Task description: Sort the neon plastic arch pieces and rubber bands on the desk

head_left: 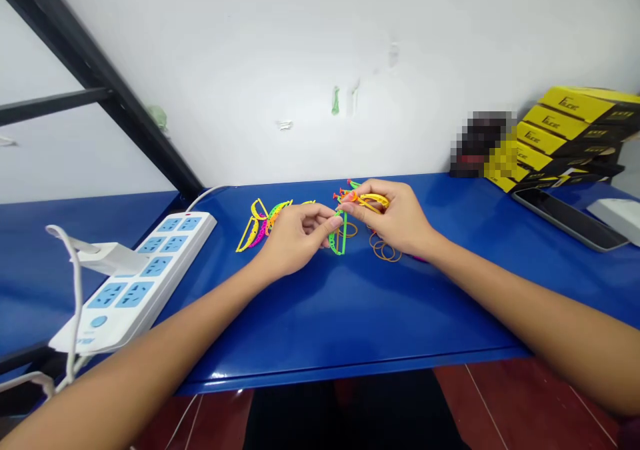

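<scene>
My left hand is closed, thumb and fingers gripping a small green plastic toy bow near its upper end. The bow hangs upright just above the table, its curved side to the left. My right hand is pinched at the top of the same bow; whatever sits between its fingertips is too small to tell. Under and beside it lie a yellow bow-shaped piece and thin sticks with red tips. Tan rubber bands lie below the right palm. Left of my left hand is a pile of coloured toy bows.
The blue table stands against a white wall. A white power strip with a plug and cables lies at the left. Stacked yellow-and-black boxes and a dark phone are at the right. A black metal frame slants at the left.
</scene>
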{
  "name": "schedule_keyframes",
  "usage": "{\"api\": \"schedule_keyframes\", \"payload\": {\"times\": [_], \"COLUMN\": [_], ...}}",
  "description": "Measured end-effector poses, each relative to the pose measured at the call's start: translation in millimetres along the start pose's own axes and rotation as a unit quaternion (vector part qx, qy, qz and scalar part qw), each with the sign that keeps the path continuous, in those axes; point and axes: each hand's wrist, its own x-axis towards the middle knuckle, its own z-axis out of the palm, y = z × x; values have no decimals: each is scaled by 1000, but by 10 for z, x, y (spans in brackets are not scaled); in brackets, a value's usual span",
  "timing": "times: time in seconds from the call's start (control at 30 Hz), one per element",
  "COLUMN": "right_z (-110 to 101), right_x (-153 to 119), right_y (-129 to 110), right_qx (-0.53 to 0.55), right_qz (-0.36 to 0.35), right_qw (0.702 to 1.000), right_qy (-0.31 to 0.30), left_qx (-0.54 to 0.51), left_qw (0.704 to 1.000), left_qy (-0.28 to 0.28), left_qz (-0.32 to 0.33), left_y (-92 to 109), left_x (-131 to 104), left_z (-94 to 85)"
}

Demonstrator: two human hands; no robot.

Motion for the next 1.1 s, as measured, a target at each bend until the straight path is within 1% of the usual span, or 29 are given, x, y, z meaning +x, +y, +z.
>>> {"api": "schedule_keyframes", "payload": {"times": [0.17,0.23,0.33,0.43,0.63,0.8,0.93,1.1], "right_z": [5,4,-5,-16,-8,-2,-21,-43], "right_x": [-18,-26,-28,-20,-16,-16,-11,-16], "right_y": [-25,-40,-46,-39,-30,-24,-20,-25], "right_qx": [-8,-13,-17,-23,3,0,-18,-15], "right_qz": [-2,-14,-16,-6,-5,-34,-68,-37], "right_qw": [1000,1000,1000,1000,1000,999,997,999], "right_qy": [8,19,15,-1,-2,8,5,-15], "left_qx": [3,10,16,4,-8,-22,-7,9], "left_qw": [1000,1000,1000,1000,1000,999,1000,999], "left_qy": [1,-5,-8,-4,23,26,22,38], "left_qz": [-2,-2,1,-2,6,1,10,32], "left_y": [38,32,13,0,31,45,40,50], "left_x": [-5,-4,2,4,-21,-28,-19,-36], "left_z": [-17,-23,-24,-13,25,26,3,8]}}
